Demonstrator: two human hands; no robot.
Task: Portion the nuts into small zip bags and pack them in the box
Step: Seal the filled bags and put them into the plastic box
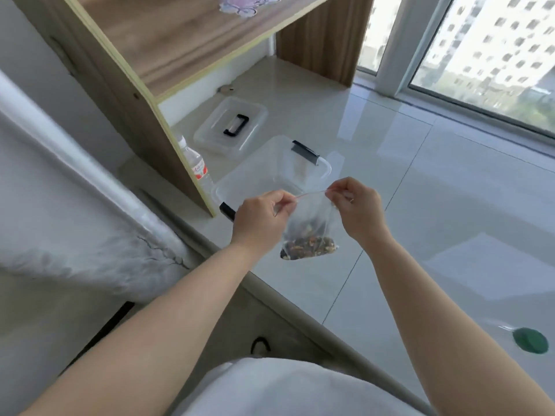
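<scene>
Clear zip bag w/ nuts hangs just in front of box. Left hand & right hand fingers pinch seal ends. Keep seal taut, press along it end to end, then drop in box.

I see glossy white floor tiles, a wooden shelf unit, and a daylit window showing apartment blocks.

We can't read any text here. The only print we see is on the red-and-white label of the water bottle beside the wooden shelf; it's too small and blurred to make out. No numbers, brands or signs elsewhere that we can resolve.
</scene>
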